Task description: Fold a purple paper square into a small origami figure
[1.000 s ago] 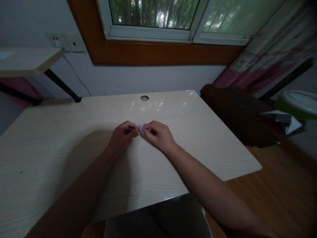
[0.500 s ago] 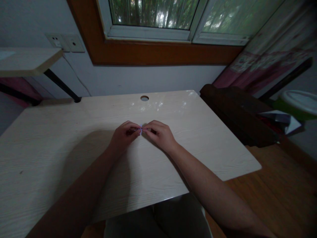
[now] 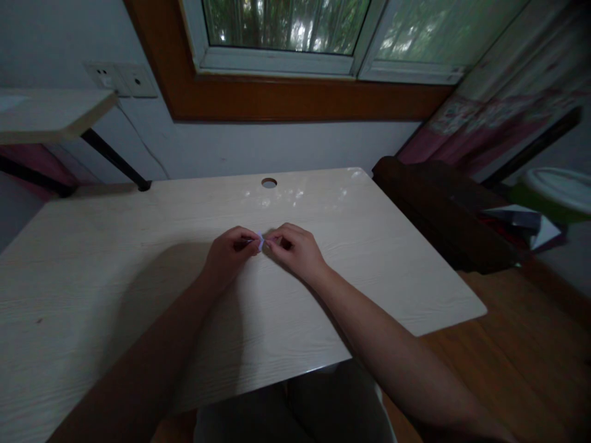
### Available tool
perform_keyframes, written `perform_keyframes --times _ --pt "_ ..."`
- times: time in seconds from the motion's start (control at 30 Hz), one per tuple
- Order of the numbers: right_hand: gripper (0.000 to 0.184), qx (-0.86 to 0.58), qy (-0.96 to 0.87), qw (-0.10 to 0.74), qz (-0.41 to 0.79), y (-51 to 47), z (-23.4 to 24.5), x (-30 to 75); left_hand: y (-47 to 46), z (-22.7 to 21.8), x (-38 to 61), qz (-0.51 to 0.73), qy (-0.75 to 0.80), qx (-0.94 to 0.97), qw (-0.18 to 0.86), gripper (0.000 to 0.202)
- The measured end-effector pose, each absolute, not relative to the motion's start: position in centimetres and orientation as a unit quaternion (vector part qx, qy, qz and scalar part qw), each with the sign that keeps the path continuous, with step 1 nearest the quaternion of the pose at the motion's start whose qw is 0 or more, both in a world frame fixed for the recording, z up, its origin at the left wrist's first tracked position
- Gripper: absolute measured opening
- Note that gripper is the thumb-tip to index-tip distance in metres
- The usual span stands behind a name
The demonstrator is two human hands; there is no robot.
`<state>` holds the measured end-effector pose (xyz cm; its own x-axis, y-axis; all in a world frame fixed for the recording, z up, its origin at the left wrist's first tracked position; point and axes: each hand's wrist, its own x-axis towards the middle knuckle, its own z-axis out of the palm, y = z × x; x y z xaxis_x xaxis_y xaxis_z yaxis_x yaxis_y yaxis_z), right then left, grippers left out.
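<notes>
A small, thin, pale purple piece [image 3: 261,242], perhaps paper, shows between the fingertips of my two hands above the middle of the desk [image 3: 295,314]. My left hand [image 3: 231,251] pinches it from the left, thumb against fingers. From the other side my right hand [image 3: 296,246] is closed in a pinch with its fingertips at the piece's right edge. Most of the piece is hidden by the fingers, and its exact kind is too small to make out.
A raised shelf [image 3: 55,120] on black legs stands at the desk's back left. Near the back edge is a round cable hole [image 3: 269,183]. Dark wooden furniture [image 3: 434,203] and a green tub with a pale lid [image 3: 561,191] are at the right, below the curtain.
Slightly more of the pale purple piece shows between the fingertips, and its visible part has shifted a little to the left. Both hands have barely moved.
</notes>
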<state>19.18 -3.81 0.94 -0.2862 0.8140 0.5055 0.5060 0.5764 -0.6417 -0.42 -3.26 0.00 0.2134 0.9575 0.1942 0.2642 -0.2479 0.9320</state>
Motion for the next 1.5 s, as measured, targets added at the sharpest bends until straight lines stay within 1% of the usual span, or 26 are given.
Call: perform_keyframes --times 0.13,0.4,0.6,0.73,0.93,1.13,1.3,1.5 --pt "0.003 -0.434 -0.771 0.426 0.188 -3.86 0.88 19.0 -3.23 0.01 -0.44 0.416 0.467 0.668 0.404 0.021" --pt "0.004 -0.463 -0.751 0.425 0.202 -3.91 1.17 18.89 -3.19 0.18 -0.44 0.424 0.469 0.653 0.416 0.021" --pt "0.004 -0.462 -0.743 0.446 0.188 -3.84 1.17 18.95 -3.05 -0.11 -0.5 0.434 0.469 0.649 0.414 0.022" --pt "0.004 -0.467 -0.745 0.444 0.172 -3.86 1.13 18.93 -3.17 0.03 -0.47 0.437 0.465 0.649 0.415 0.023" --pt "0.003 -0.451 -0.751 0.445 0.187 -3.79 1.01 19.02 -3.14 0.15 -0.49 0.44 0.46 0.642 0.427 0.024" --pt "0.015 -0.415 -0.765 0.444 0.215 -3.68 0.88 19.16 -3.06 0.13 -0.45 0.437 0.437 0.641 0.455 0.025" --pt "0.012 -0.405 -0.774 0.434 0.22 -3.69 0.92 19.21 -3.02 -0.14 -0.41 0.433 0.43 0.656 0.445 0.028" --pt "0.01 -0.4 -0.778 0.433 0.216 -3.7 0.9 19.26 -2.83 -0.38 -0.5 0.419 0.431 0.678 0.423 0.028"
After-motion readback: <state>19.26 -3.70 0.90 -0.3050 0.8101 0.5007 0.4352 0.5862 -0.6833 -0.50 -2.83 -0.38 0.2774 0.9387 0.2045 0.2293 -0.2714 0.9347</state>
